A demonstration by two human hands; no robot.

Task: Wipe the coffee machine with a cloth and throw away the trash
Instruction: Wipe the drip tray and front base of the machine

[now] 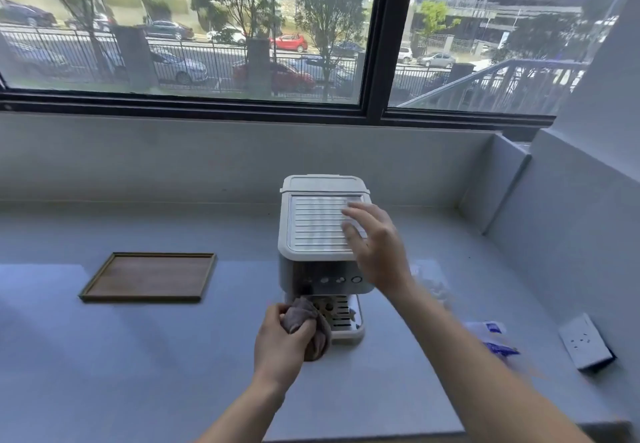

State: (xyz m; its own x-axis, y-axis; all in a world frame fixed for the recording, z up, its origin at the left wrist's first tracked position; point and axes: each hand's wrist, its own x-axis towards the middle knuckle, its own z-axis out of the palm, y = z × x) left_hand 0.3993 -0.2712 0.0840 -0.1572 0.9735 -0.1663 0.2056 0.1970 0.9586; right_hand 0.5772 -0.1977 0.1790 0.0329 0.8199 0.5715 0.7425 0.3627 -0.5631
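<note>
A white and silver coffee machine [317,231] stands on the pale counter in the middle of the view. My left hand [280,342] grips a bunched grey-brown cloth [311,321] right in front of the machine's drip tray. My right hand [375,247] hovers with fingers spread over the right side of the machine's ribbed top. To the right of the machine lie a crumpled clear wrapper [433,283] and a white and blue packet [493,337], partly hidden behind my right forearm.
A dark wooden tray [104,280] lies on the counter at the left. A white socket block [585,342] sits at the right, near the side wall. A raised ledge and a large window run along the back.
</note>
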